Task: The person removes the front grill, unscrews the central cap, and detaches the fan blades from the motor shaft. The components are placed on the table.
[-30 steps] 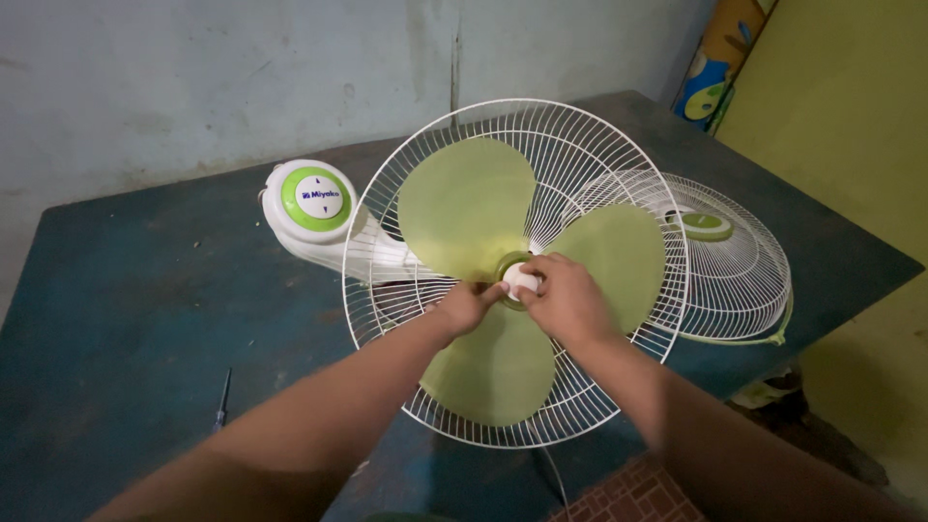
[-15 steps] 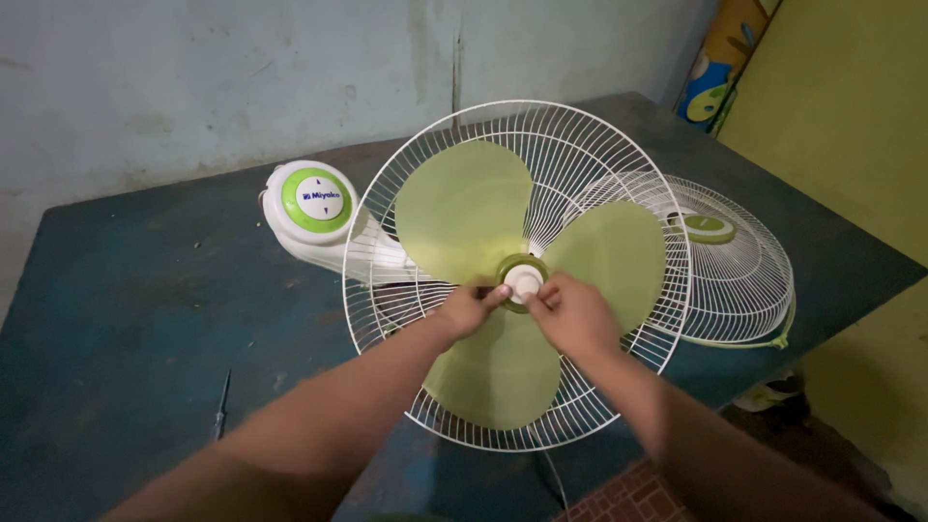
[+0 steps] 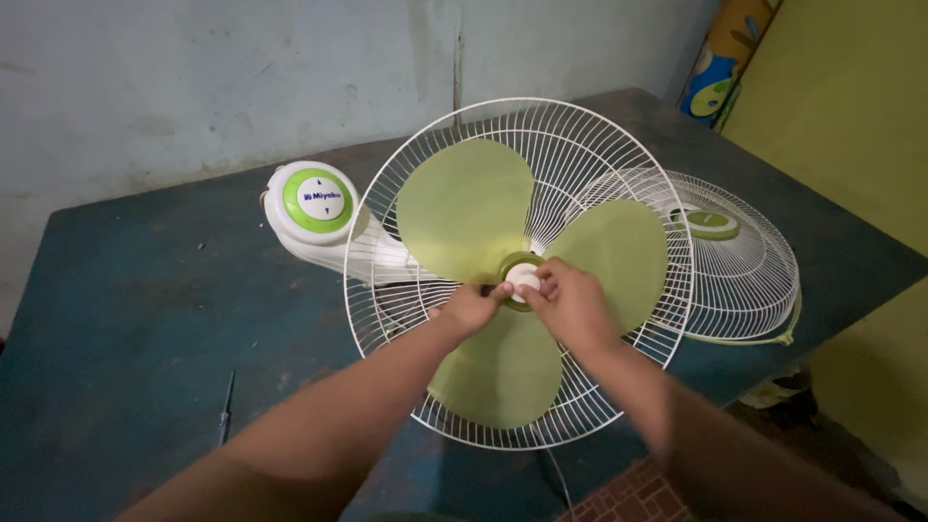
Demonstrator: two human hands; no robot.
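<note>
Fingers of both hands meet at the white spinner cap in the middle of the green three-blade fan blade, which sits inside the white rear guard of a fan lying on the dark blue counter. The left hand pinches at the cap's left edge, its grip closed there, and the right hand curls round the cap's right side, gripping it too. I judge the cap is being turned on the shaft; loosening or tightening, I cannot tell. A next turn would want one hand steadying the blade. The front guard rests just behind, the round white-and-green fan base to the left, and a screwdriver lies well apart.
</note>
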